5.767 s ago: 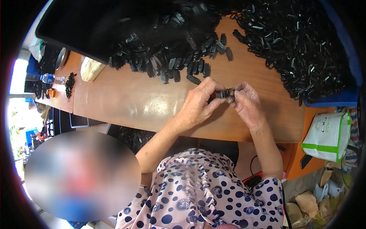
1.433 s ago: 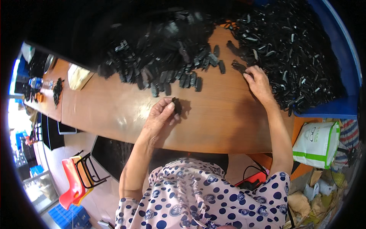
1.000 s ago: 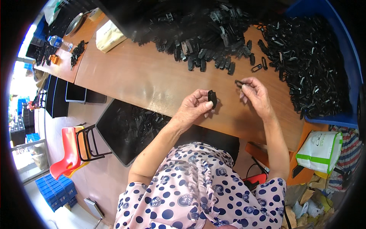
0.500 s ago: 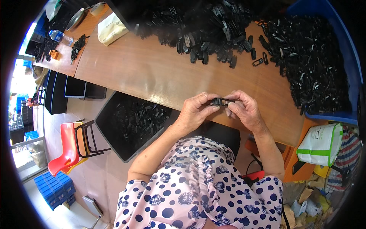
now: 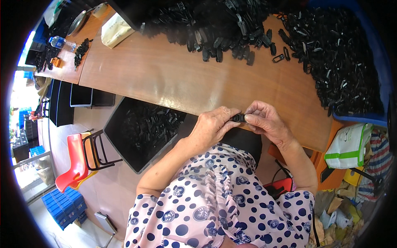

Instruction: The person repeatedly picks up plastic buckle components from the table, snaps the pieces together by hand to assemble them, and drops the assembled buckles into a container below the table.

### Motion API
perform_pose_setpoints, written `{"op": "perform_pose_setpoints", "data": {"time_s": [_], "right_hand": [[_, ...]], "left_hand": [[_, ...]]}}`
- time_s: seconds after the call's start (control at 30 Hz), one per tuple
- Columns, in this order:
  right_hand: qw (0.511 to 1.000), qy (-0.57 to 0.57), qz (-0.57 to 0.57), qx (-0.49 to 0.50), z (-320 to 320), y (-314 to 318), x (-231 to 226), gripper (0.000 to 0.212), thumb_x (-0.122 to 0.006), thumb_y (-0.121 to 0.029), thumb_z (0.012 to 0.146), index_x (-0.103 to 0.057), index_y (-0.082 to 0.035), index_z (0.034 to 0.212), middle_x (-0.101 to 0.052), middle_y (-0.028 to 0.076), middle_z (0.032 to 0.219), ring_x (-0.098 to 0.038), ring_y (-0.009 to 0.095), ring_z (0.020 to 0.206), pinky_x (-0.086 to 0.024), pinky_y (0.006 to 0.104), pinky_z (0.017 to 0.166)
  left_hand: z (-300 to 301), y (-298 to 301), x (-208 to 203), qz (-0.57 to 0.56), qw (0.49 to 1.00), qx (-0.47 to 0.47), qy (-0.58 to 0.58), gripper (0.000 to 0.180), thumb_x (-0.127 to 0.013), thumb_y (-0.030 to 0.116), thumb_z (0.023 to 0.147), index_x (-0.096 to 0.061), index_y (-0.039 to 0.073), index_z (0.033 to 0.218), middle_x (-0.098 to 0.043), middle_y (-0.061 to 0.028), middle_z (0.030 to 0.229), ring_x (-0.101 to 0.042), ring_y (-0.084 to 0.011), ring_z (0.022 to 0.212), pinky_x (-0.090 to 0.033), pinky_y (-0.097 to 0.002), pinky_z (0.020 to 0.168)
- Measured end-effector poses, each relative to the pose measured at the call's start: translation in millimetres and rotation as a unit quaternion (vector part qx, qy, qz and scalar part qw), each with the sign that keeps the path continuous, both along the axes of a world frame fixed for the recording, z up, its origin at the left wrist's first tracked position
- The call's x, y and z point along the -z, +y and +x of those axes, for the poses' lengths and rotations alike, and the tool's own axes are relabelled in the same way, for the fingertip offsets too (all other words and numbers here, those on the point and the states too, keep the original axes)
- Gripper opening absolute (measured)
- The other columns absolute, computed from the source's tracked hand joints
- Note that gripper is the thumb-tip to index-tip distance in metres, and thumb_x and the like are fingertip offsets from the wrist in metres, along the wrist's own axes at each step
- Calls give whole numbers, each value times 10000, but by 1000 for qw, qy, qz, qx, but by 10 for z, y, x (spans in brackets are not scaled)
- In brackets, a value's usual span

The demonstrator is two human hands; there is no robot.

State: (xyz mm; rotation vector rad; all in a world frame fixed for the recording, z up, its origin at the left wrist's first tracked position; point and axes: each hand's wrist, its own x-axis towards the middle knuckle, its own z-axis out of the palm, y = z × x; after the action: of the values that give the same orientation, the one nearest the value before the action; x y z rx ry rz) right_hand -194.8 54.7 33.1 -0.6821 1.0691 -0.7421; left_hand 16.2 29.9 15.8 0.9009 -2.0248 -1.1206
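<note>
A small black plastic part point(image 5: 237, 118) is held between my two hands, just over the near edge of the wooden table point(image 5: 165, 78). My left hand point(image 5: 214, 124) pinches one end of it with thumb and fingers. At the other end, my right hand point(image 5: 267, 122) grips it between thumb and forefinger. The fingers hide much of the part. Beyond them lies a heap of similar black plastic pieces point(image 5: 223, 31), with two loose frame-shaped pieces point(image 5: 278, 58) nearby.
A blue bin point(image 5: 378, 74) full of black pieces stands at the right. Below the table's left edge, a black crate point(image 5: 124, 144) holds more. A red chair point(image 5: 74, 161) is at the left, a white-and-green bag point(image 5: 348, 144) at the right, a water bottle point(image 5: 60, 42) at the far left.
Both hands have come slightly nearer to my body with the black part. The part now shows less between the fingers.
</note>
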Motion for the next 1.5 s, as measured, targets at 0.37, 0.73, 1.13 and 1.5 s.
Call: {"op": "perform_pose_setpoints", "data": {"time_s": [0.37, 0.73, 1.13, 1.5], "right_hand": [[995, -6, 85, -45, -61, 46, 155, 110, -669, -139, 861, -570, -95, 881, -573, -33, 733, -521, 31, 614, -399, 152, 504], [965, -228, 12, -131, -48, -50, 120, 635, -499, -499, 923, -348, -37, 1332, -557, 126, 1051, -614, 216, 870, -554, 268, 608], [977, 80, -163, -109, -572, -297, 468, 427, -530, -198, 957, -448, -15, 1333, -586, 65, 1132, -622, 171, 906, -511, 303, 824], [512, 723, -437, -157, -1297, -1463, 386, 362, -539, 41, 773, -547, -41, 1126, -545, 102, 1034, -536, 273, 962, -529, 355, 745]], "left_hand": [[-13, 4, 113, -24, 996, 74, -37, 266, -681, 90, 792, -625, -14, 1031, -645, -141, 831, -649, -304, 771, -525, -355, 693], [-272, -102, 98, 354, 901, 44, 247, 232, -653, 170, 877, -659, 30, 1062, -439, -122, 1324, -407, -234, 1252, -384, -364, 1015], [-727, -596, 169, 343, 914, 48, 212, 260, -566, 242, 945, -541, 12, 1065, -520, -67, 1231, -597, -164, 900, -504, -293, 786], [-1199, -1800, 176, -443, 814, 172, -333, 200, -590, 70, 752, -627, 55, 948, -522, -100, 1107, -567, -211, 1000, -524, -291, 749]]}}
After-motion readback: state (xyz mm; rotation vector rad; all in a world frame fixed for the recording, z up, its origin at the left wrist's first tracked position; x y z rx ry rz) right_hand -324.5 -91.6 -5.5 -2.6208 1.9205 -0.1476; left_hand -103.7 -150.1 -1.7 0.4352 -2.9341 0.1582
